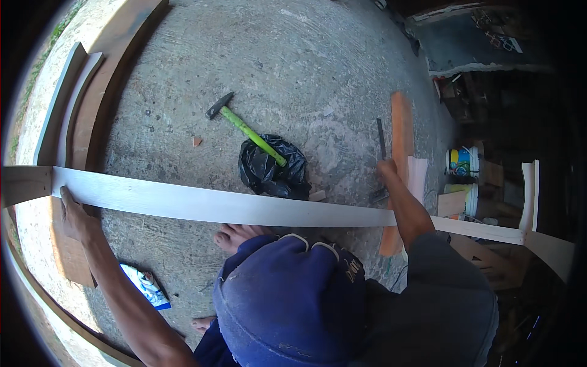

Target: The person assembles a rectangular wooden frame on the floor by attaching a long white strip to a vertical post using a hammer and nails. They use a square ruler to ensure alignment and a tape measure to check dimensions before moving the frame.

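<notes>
A long, pale wooden board [232, 205] spans the view from left to right, above the floor. My left hand [76, 220] grips its lower edge near the left end, where it meets a darker wooden piece [27, 185]. My right hand [386, 170] is closed around a thin, dark bar-like tool [381, 137] beyond the board's far edge. What kind of tool it is cannot be made out. My right forearm crosses over the board. A hammer [254, 136] with a lime-green handle lies on a black plastic bag [272, 168], apart from both hands.
An orange-brown plank [402, 128] lies on the concrete floor [202, 61] at right. Paint buckets [463, 162] stand farther right. Brown and grey boards [61, 110] line the left side. A blue-white packet [145, 286] lies near my bare feet [235, 235].
</notes>
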Demonstrator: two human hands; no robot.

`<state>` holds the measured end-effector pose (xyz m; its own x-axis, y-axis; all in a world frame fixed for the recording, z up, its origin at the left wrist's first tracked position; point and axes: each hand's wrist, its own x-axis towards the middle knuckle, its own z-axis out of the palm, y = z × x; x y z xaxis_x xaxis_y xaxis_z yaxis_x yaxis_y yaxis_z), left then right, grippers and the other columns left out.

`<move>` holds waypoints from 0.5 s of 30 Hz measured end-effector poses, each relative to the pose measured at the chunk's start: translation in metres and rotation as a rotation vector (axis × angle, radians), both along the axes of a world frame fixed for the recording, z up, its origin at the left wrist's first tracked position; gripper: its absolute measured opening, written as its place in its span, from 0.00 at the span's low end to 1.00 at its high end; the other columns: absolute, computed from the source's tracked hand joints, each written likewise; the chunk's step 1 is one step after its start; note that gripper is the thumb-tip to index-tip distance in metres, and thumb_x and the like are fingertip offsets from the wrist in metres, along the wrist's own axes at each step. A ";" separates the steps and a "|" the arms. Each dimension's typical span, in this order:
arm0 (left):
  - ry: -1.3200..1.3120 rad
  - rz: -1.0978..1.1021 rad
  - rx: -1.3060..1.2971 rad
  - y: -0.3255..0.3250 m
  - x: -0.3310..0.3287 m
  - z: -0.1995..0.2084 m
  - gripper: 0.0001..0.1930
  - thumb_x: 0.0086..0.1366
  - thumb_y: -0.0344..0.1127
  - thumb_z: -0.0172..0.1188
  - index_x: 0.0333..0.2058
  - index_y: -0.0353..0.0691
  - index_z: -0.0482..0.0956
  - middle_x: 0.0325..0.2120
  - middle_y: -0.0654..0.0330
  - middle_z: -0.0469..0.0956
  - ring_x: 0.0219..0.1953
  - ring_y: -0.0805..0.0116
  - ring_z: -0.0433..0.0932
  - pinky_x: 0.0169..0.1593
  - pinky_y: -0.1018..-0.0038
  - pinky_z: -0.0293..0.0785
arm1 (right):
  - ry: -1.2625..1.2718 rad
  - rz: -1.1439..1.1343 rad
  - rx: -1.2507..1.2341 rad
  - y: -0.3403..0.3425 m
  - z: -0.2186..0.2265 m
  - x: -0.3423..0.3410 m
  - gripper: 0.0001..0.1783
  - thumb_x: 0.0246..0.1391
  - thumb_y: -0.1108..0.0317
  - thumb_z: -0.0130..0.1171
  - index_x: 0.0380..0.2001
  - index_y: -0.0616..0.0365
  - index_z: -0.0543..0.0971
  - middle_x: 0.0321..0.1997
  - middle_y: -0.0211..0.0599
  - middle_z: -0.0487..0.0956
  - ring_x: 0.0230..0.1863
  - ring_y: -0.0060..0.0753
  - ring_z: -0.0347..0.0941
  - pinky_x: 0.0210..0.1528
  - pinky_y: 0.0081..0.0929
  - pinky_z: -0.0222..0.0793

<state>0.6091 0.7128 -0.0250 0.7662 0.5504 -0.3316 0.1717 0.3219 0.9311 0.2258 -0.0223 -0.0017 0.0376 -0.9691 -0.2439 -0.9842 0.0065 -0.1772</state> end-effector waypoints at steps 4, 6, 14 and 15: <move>-0.110 0.023 0.028 -0.003 -0.008 0.009 0.19 0.73 0.40 0.60 0.51 0.26 0.80 0.40 0.55 0.83 0.37 0.66 0.84 0.42 0.70 0.84 | -0.001 -0.304 0.349 -0.002 -0.062 -0.088 0.19 0.63 0.64 0.51 0.53 0.61 0.77 0.50 0.55 0.77 0.48 0.60 0.78 0.41 0.63 0.80; -0.132 0.101 0.022 -0.039 -0.014 -0.011 0.16 0.73 0.38 0.61 0.45 0.26 0.83 0.31 0.61 0.82 0.29 0.75 0.77 0.33 0.77 0.75 | -0.003 -0.511 0.293 -0.055 -0.049 -0.139 0.23 0.61 0.67 0.49 0.59 0.57 0.74 0.54 0.51 0.77 0.51 0.59 0.77 0.44 0.71 0.77; 0.139 0.312 0.459 -0.021 -0.014 0.004 0.30 0.62 0.41 0.72 0.53 0.25 0.71 0.34 0.53 0.80 0.33 0.68 0.78 0.37 0.72 0.77 | -0.474 -0.085 0.523 -0.049 -0.046 -0.146 0.25 0.59 0.65 0.61 0.59 0.59 0.72 0.54 0.47 0.73 0.46 0.50 0.76 0.55 0.46 0.78; 0.149 0.289 0.490 -0.024 -0.014 0.006 0.31 0.61 0.40 0.72 0.55 0.26 0.70 0.35 0.53 0.80 0.35 0.67 0.78 0.39 0.71 0.77 | -0.525 0.061 0.565 -0.055 -0.036 -0.151 0.26 0.59 0.64 0.64 0.59 0.59 0.72 0.54 0.46 0.72 0.46 0.49 0.75 0.55 0.43 0.79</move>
<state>0.5953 0.6892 -0.0186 0.5271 0.8462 -0.0781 0.2814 -0.0871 0.9556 0.0751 -0.0773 -0.0379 0.3339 -0.6954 -0.6364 -0.7737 0.1834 -0.6064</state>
